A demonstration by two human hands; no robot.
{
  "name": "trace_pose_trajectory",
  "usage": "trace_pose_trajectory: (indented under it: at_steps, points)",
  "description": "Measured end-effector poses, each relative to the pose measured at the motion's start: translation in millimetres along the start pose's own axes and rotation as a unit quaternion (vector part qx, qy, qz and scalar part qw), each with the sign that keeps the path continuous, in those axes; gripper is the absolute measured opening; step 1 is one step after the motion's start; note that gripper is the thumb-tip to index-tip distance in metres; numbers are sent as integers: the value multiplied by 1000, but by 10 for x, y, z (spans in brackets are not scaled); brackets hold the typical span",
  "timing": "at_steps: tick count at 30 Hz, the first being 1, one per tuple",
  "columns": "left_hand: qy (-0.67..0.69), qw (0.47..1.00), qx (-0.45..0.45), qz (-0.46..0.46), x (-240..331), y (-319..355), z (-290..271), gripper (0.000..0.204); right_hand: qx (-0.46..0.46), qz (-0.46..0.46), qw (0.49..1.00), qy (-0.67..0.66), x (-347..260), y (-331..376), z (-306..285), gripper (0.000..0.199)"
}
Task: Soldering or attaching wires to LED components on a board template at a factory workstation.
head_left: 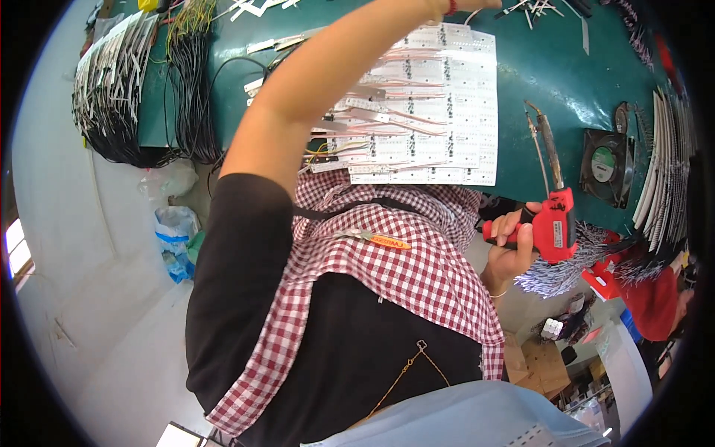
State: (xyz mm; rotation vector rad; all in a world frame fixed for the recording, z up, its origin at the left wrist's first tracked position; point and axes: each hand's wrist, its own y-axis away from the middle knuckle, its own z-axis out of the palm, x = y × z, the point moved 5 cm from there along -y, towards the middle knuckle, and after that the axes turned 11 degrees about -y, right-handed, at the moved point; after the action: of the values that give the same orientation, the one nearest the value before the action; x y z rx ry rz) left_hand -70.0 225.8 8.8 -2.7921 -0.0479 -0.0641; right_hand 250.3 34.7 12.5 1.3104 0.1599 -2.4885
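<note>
My right hand (510, 242) grips the handle of a red soldering gun (555, 223), whose long metal tip (544, 138) points up over the green table (551, 67). My left arm (328, 82) rises across the view. Only the wrist, with a red band (450, 6), and a sliver of my left hand (477, 3) show at the top edge. Under that arm lies a white panel of small circuit boards (454, 104) with thin pale wires soldered to it. My red-checked apron (402, 268) fills the middle.
Bundles of black and white wires (119, 89) hang at the table's left end. A small black fan (605, 165) and stacked white strips (663, 164) sit at the right. A person in red (655, 298) stands at the right, with cardboard boxes (540, 365) below.
</note>
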Motion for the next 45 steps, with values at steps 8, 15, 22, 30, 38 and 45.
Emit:
trace_pose_trajectory:
  at_steps: [8,15,22,30,38,45]
  points:
    - [29,999,-32,-13,43,-299,502,20,82,-27,996,2,-37,111,-136,33]
    - [75,980,-183,-25,-267,-148,284,22,62,-57,996,7,-140,-20,-218,29]
    - [44,960,-273,-39,-255,-112,154,24,78,-61,995,-28,-143,-3,-228,28]
    - [-153,948,-280,-13,-381,129,-80,47,106,-60,992,-30,-112,1,-272,28]
    - [-70,976,-200,55,-273,97,322,21,73,-66,995,-28,-161,-70,-157,28]
    - [63,997,-44,30,-166,30,140,15,89,-66,994,-19,-115,-53,-179,27]
